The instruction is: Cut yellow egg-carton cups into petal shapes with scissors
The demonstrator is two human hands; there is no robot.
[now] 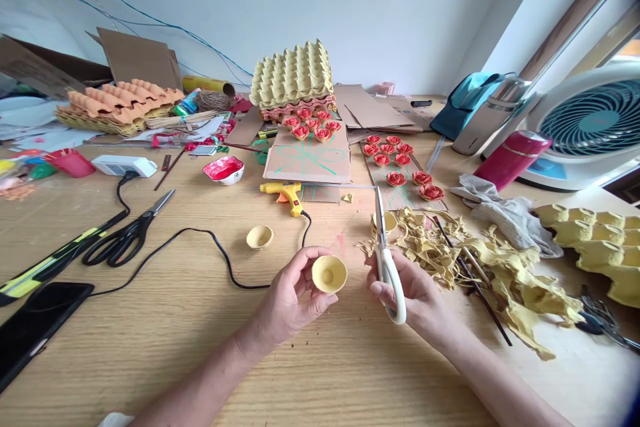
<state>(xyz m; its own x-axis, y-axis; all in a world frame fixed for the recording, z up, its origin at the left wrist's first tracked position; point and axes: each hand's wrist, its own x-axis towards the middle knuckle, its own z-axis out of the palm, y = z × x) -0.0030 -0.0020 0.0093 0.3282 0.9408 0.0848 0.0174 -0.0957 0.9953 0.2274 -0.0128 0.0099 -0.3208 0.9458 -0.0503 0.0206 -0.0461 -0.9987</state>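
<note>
My left hand [291,297] pinches a small yellow egg-carton cup [329,273] with its hollow facing me. My right hand [413,293] grips white-handled scissors [386,260], blades closed and pointing away, just right of the cup. A second yellow cup [260,237] lies on the wooden table [175,333] to the left. Another trimmed cup [386,221] sits behind the blades. A heap of yellow carton scraps [480,267] spreads to the right of my right hand.
Red paper roses [397,160] lie on cardboard sheets. A yellow glue gun [286,193] with black cord, black scissors [127,235], a phone [35,323], stacked egg trays [293,77], a red-paint bowl [224,170], a pink bottle [510,157] and a fan [585,127] surround the work area.
</note>
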